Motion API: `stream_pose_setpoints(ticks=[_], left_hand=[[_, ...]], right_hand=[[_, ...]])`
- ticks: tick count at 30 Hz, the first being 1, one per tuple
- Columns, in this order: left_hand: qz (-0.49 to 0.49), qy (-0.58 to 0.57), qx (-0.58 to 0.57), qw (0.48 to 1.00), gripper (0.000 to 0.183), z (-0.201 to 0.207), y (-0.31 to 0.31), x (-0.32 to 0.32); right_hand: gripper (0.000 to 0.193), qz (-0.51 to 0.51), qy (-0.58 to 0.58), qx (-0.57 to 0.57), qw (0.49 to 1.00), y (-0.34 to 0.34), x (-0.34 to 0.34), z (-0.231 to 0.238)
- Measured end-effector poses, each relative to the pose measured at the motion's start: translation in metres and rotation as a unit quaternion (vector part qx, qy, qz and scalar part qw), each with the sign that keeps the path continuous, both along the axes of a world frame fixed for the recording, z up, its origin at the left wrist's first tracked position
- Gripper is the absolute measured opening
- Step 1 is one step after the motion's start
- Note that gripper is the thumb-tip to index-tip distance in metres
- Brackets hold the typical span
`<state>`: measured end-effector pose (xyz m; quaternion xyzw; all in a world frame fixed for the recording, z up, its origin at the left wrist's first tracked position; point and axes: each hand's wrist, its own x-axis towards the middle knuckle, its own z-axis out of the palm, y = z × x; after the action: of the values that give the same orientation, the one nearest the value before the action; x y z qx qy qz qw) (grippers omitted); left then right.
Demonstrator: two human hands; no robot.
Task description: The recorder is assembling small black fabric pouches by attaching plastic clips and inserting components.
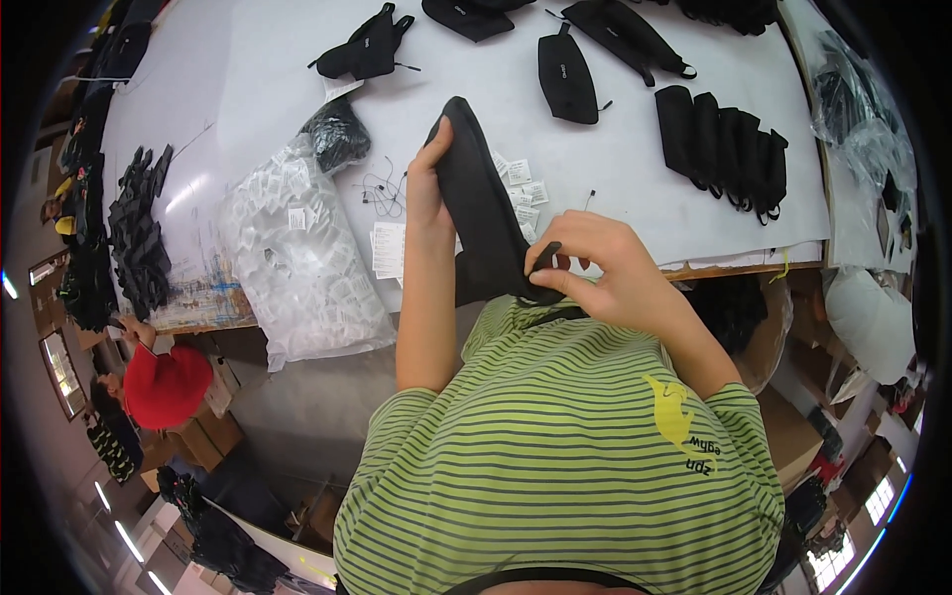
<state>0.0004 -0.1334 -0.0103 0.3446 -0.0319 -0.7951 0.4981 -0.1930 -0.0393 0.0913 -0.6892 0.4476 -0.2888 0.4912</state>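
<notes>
A long black fabric pouch [474, 183] is held up in front of my chest, tilted, its upper end leaning left. My left hand [428, 193] is closed round its left edge, the thumb lying near the top. At the pouch's lower right end, my right hand [602, 266] pinches a short black strap between thumb and fingers. Small white printed tags [524, 188] lie on the table just beyond the pouch, partly covered by it. More white labels [388, 248] sit beside my left wrist. A tangle of thin black cords [385, 192] lies left of that wrist.
A clear bag of white tags [302, 253] overhangs the front edge of the white table [253, 69]. Finished-looking black pouches [568, 79] lie at the back. Several more form an overlapping row [722, 147] at right. Black straps [142, 228] are heaped at left. A person in red [167, 385] stands beyond.
</notes>
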Motion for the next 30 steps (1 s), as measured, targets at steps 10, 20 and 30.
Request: stream_pose_setpoints(ticks=[10,20,30], left_hand=[[-0.019,-0.073,-0.031,0.997,0.026,0.006,0.013,-0.034],[-0.005,-0.078,0.010,0.997,0.026,0.014,0.026,-0.088],[0.004,0.304,-0.030,0.952,0.014,-0.022,0.048,-0.136]], right_hand=[[0.009,0.003,-0.016,-0.013,1.000,0.010,-0.027,-0.003],[0.008,0.046,-0.029,-0.015,0.998,0.023,-0.097,-0.011],[0.024,-0.023,-0.269,0.188,0.944,0.047,-0.151,-0.034]])
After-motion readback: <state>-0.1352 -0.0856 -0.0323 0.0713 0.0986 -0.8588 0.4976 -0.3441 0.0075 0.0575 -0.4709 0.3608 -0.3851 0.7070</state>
